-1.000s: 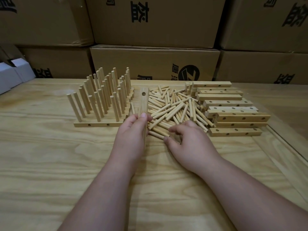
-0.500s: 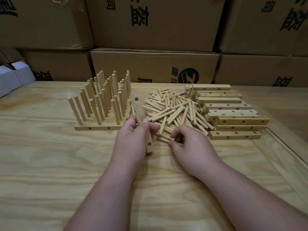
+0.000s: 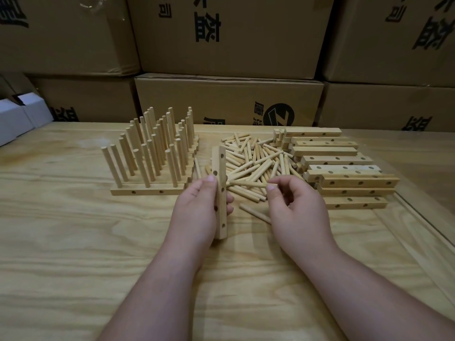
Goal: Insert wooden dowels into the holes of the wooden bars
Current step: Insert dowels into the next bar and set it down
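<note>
My left hand grips a wooden bar with several holes, held on edge and pointing away from me. My right hand pinches a single wooden dowel lying level, its far tip pointing at the bar's side. Behind both hands lies a loose pile of dowels. To the right is a stack of empty drilled bars. At the left stand finished bars with upright dowels.
The work lies on a pale plywood table with a raised strip at the right. Cardboard boxes are stacked along the far edge. Small white boxes sit at the far left.
My left hand has turned the bar onto its edge and drawn it nearer. My right hand has lifted one dowel out of the pile and aimed it at the bar.
</note>
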Motion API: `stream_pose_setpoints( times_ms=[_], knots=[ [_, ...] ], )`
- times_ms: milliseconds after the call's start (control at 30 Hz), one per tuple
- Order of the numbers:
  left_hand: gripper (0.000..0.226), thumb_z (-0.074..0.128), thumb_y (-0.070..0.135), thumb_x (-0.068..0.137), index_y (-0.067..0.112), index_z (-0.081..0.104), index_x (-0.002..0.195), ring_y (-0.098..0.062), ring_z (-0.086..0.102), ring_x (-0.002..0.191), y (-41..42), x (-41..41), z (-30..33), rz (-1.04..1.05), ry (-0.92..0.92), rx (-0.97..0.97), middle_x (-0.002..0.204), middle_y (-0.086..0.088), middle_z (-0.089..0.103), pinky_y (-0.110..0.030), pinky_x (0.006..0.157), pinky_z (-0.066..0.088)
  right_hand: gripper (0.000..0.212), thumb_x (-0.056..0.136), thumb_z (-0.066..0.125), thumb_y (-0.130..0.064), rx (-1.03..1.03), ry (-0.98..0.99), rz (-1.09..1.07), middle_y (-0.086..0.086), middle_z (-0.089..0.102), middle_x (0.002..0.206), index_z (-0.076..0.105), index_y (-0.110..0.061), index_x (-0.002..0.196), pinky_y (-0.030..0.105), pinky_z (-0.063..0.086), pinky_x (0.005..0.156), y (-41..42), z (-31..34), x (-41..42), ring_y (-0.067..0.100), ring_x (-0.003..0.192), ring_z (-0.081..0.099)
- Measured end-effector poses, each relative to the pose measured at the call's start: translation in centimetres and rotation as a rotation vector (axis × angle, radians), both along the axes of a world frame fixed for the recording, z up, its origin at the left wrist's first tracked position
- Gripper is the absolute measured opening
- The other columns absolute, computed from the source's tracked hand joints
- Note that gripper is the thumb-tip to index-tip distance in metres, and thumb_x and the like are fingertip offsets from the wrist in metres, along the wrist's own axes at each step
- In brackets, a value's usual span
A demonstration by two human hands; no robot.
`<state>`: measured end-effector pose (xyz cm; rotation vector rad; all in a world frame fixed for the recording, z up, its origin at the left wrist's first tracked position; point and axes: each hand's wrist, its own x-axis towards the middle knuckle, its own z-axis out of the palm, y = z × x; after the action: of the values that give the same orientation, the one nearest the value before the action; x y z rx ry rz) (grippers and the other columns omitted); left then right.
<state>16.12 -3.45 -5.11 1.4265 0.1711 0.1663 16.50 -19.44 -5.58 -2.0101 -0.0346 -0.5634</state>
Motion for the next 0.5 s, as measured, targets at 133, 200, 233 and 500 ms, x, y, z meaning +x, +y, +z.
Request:
stream_pose_setpoints(
  times_ms=[133, 200, 233, 500],
  knots=[
    [0.024, 0.041, 0.022, 0.104, 0.019, 0.064, 0.110, -0.026, 0.073, 0.063, 0.27, 0.03, 0.37, -0.029, 0.003, -0.149, 0.078, -0.009, 0.076, -0.031, 0.050, 0.057, 0.013, 0.094, 0.064, -0.025, 0.105, -0.051, -0.002, -0.026, 0.064, 0.088, 0.064, -0.036, 0.089, 0.007, 0.044, 0.057, 0.08, 0.24, -0.21, -0.001, 0.074, 0.060],
    [0.026, 0.038, 0.025, 0.105, 0.019, 0.063, 0.110, -0.030, 0.074, 0.063, 0.43, -0.06, 0.38, -0.025, -0.017, -0.143, 0.080, -0.010, 0.076, -0.035, 0.049, 0.057, 0.014, 0.092, 0.067, -0.023, 0.123, -0.060, 0.000, -0.024, 0.064, 0.087, 0.066, -0.036, 0.088, 0.007, 0.044, 0.056, 0.14, 0.28, -0.31, 0.001, 0.073, 0.060],
    [0.029, 0.037, 0.031, 0.106, 0.020, 0.063, 0.108, -0.031, 0.074, 0.063, 0.44, -0.11, 0.35, -0.016, -0.029, -0.135, 0.080, -0.010, 0.075, -0.036, 0.048, 0.056, 0.015, 0.091, 0.068, -0.022, 0.135, -0.072, 0.002, -0.021, 0.065, 0.087, 0.066, -0.036, 0.087, 0.007, 0.044, 0.055, 0.17, 0.30, -0.36, 0.003, 0.071, 0.059],
    [0.020, 0.055, 0.038, 0.102, 0.030, 0.060, 0.119, -0.024, 0.066, 0.051, 0.35, -0.27, 0.52, -0.031, -0.002, -0.119, 0.066, -0.012, 0.070, -0.028, 0.043, 0.050, 0.019, 0.096, 0.062, -0.018, 0.181, -0.179, 0.073, -0.012, 0.069, 0.090, 0.065, -0.036, 0.100, 0.012, 0.051, 0.072, 0.37, 0.43, -0.69, 0.002, 0.087, 0.065]
  ],
)
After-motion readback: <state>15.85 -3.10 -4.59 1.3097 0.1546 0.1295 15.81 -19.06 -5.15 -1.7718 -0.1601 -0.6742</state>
